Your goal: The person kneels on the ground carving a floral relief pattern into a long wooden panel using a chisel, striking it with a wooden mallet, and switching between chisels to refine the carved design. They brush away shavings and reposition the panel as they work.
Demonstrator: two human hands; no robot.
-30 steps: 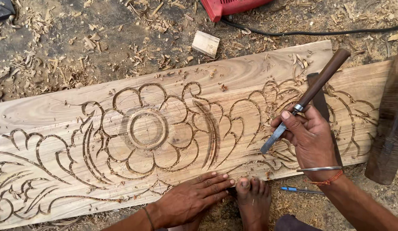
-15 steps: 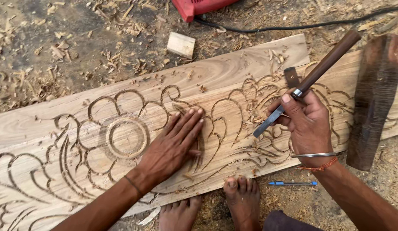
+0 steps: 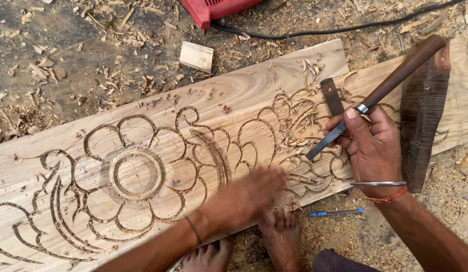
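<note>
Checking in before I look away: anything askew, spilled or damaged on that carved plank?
No damage shows. Wood shavings lie loose over the carved plank and ground. A second chisel rests loose on it beside the right hand, which holds a chisel. The left hand is motion-blurred.

dirt floor [image 3: 53, 30], scattered wood shavings [image 3: 108, 20], daylight

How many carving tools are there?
2. One chisel is held in the right hand, over the carved plank. Another, a flat blade, lies on the plank just behind it. More may hide under the shavings.
</note>
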